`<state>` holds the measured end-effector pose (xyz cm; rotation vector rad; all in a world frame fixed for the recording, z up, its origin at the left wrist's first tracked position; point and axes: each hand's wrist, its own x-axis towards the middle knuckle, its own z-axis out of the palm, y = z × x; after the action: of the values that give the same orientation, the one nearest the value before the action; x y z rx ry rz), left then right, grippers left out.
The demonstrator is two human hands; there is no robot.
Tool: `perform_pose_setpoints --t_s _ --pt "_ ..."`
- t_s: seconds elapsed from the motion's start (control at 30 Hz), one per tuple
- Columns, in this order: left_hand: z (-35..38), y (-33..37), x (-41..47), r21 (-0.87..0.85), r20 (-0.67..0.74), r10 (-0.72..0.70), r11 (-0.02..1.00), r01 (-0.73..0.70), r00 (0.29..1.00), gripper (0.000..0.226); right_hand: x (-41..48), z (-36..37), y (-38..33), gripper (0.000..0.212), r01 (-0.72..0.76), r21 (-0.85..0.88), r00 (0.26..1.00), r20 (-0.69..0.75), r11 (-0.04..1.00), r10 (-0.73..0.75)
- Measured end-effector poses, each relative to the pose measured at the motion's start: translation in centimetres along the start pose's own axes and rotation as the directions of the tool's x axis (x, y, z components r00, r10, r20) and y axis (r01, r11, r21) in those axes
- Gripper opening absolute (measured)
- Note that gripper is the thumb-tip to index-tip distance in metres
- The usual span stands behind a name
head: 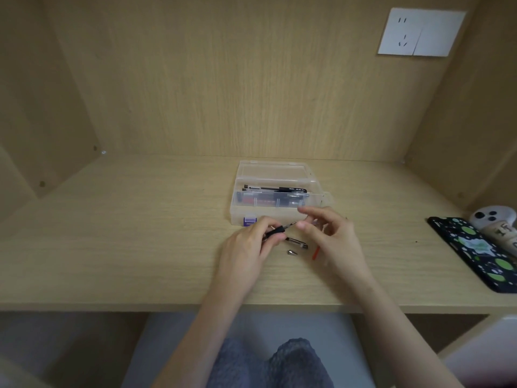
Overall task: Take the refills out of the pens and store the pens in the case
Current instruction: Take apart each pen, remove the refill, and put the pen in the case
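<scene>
- A pen (275, 232) with a black grip is held just above the middle of the desk (112, 247). It is pointed right and slightly far, and a thin metal tip is seen at its right end.
- The pen is gripped by the left hand (249, 243), whose fingers are curled round the black section.
- The right hand (334, 239) is held at the tip end with its fingers bent. The thumb is seen beside the tip and the forefinger above it, but through the blur it cannot be told whether anything is pinched.
- Loose parts are laid on the desk just near of the pen: a clear barrel piece (296, 243), a small metal cone (292, 252) and, further right, a red refill (315, 253) partly hidden by the right hand.
- The clear case (279, 212) is set just beyond the hands with its lid open and tilted back. Several pens (275, 189) are laid lengthwise inside, and a purple label (249, 220) is seen at its near left corner.
- A wide stretch of desk is seen left of the hands, bounded by the side panel. The near edge is crossed by both forearms.
- At the right, well apart from the hands, a phone (475, 253) in a black, green-spotted cover is laid near the edge, with a white object (492, 217) just beyond it.
- A white socket (419, 32) is mounted high on the far panel, at the right.
</scene>
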<state>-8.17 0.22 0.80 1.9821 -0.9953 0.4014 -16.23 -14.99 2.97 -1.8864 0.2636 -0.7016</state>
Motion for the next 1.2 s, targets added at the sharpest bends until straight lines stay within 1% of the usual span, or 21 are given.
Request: perform_pose_setpoints --t_s 0.07,0.13,0.17,0.23,0.33,0.4,0.47,0.5,0.53,0.57,0.63,0.67,0.7,0.77,0.9,1.0,1.1,1.2 --pt "0.0 0.0 0.0 -0.004 -0.009 0.007 1.000 -0.007 1.000 0.017 -0.2 -0.4 0.2 0.013 0.089 -0.194 0.996 0.018 0.977 -0.088" --pt "0.1 -0.1 0.0 0.006 -0.024 0.010 1.000 -0.010 1.000 0.017 -0.7 -0.6 0.4 0.018 0.154 -0.349 0.987 0.098 0.924 -0.127" --pt "0.1 -0.1 0.1 0.013 -0.028 0.012 1.000 -0.012 1.000 0.018 -1.0 -0.6 0.4 0.018 0.169 -0.395 0.983 0.139 0.903 -0.123" --pt "0.2 -0.1 0.1 0.025 -0.033 0.017 1.000 -0.016 0.999 0.018 -1.4 -0.4 0.6 0.009 0.190 -0.481 0.976 0.188 0.856 -0.111" --pt "0.2 -0.1 0.0 0.016 -0.029 0.011 1.000 -0.011 1.000 0.018 -1.6 0.3 0.9 0.016 0.216 -0.585 0.972 0.201 0.782 -0.119" --pt "0.2 -0.1 0.0 0.001 -0.020 -0.003 1.000 0.003 1.000 0.018 -1.6 0.7 0.9 0.014 0.218 -0.605 0.971 0.214 0.766 -0.107" --pt "0.2 -0.2 0.0 -0.006 -0.009 -0.010 1.000 0.010 1.000 0.019 -1.6 0.9 0.8 0.010 0.219 -0.583 0.968 0.232 0.783 -0.098" --pt "0.2 -0.2 0.0 -0.009 -0.004 -0.011 1.000 0.011 1.000 0.019 -1.7 0.9 0.8 0.007 0.208 -0.551 0.971 0.214 0.808 -0.104" --pt "0.2 -0.2 0.0 -0.011 0.000 -0.009 1.000 0.009 1.000 0.019 -1.8 0.8 0.8 0.007 0.173 -0.497 0.981 0.161 0.850 -0.106" --pt "0.2 -0.2 0.0 -0.011 -0.001 -0.004 1.000 0.004 1.000 0.019 -1.8 0.5 0.6 0.006 0.118 -0.410 0.992 0.082 0.904 -0.092" --pt "0.2 -0.2 0.0 -0.006 -0.003 0.011 1.000 -0.011 1.000 0.018 -1.8 -0.1 0.3 0.006 0.009 -0.158 0.998 -0.055 0.987 -0.018" --pt "0.2 -0.2 0.0 0.009 -0.007 0.026 1.000 -0.026 1.000 0.017 -1.7 -0.3 0.1 0.007 -0.019 -0.050 0.996 -0.091 0.999 0.014" --pt "0.2 -0.3 0.1 0.031 -0.013 0.044 0.999 -0.044 0.999 0.017 -1.7 -0.5 0.0 0.008 -0.027 0.011 0.994 -0.109 1.000 0.028" --pt "0.2 -0.3 0.1 0.059 -0.023 0.068 0.996 -0.066 0.997 0.016 -1.6 -0.6 0.0 0.013 -0.025 0.032 0.994 -0.102 0.999 0.028" --pt "0.1 -0.3 0.1 0.059 -0.026 0.090 0.994 -0.088 0.996 0.015 -1.8 -0.4 -0.1 0.022 -0.012 0.090 0.999 -0.043 0.996 0.016" --pt "0.2 -0.4 0.1 0.054 -0.025 0.096 0.994 -0.094 0.995 0.014 -1.8 -0.5 -0.3 0.025 0.008 0.111 0.999 -0.040 0.994 -0.004" --pt "0.3 -0.5 0.1 0.034 -0.017 0.104 0.994 -0.104 0.994 0.014 -1.9 -0.4 -0.3 0.026 0.026 0.078 0.999 -0.044 0.997 -0.023" --pt "0.3 -0.4 0.1 0.019 -0.008 0.112 0.994 -0.112 0.994 0.016 -1.9 -0.4 0.1 0.030 0.072 -0.012 0.997 -0.033 0.997 -0.072"
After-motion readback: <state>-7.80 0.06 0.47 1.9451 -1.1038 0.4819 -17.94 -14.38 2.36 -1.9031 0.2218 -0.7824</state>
